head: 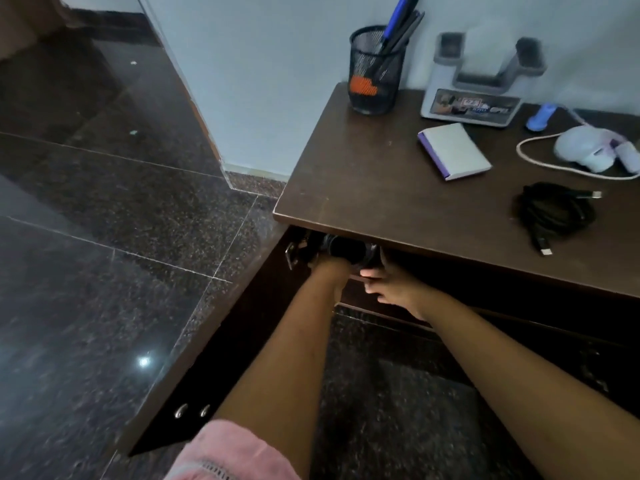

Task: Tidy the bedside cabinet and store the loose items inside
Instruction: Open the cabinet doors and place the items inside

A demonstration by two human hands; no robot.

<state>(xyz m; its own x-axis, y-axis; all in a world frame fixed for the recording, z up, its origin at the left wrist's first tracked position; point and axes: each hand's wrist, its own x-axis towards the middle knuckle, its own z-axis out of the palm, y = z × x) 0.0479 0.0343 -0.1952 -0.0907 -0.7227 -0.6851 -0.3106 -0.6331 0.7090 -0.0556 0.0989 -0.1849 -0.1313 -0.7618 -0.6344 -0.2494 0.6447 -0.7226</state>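
Gripping: the left hand (327, 266) is inside the cabinet (363, 174), against a dark round object (346, 249); whether it grips cannot be told.
Right hand (393, 289): fingers relaxed, holding nothing, just below the top's front edge.
Door (225, 358): swung wide to the left.
Top: black cable (554, 213) near the front edge; white box (453, 150) and pen cup (375, 71) further back.
Hidden: the interior is dark and overhung by the top.

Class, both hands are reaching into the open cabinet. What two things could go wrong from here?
1. The open door juts out over the floor; a knee or elbow might bang it.
2. The black cable lies near the front edge of the cabinet top; an arm pulling back out could knock it off.
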